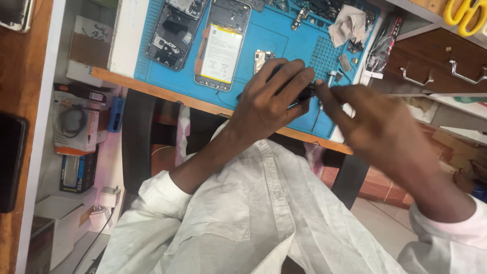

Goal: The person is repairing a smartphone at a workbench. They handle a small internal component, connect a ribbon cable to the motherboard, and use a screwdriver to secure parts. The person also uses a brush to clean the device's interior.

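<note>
Over the blue work mat (pixel 284 45), the left hand (pixel 271 99) curls its fingers around a small dark tool (pixel 304 93) while the right hand (pixel 378 129) pinches its tip with narrowed fingers, just beside an opened phone (pixel 222 45) lying flat.

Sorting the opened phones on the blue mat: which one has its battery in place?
The opened phone nearer the left hand, with a white-labelled battery filling its middle. The other phone, farther left, shows only dark bare parts inside.
</note>
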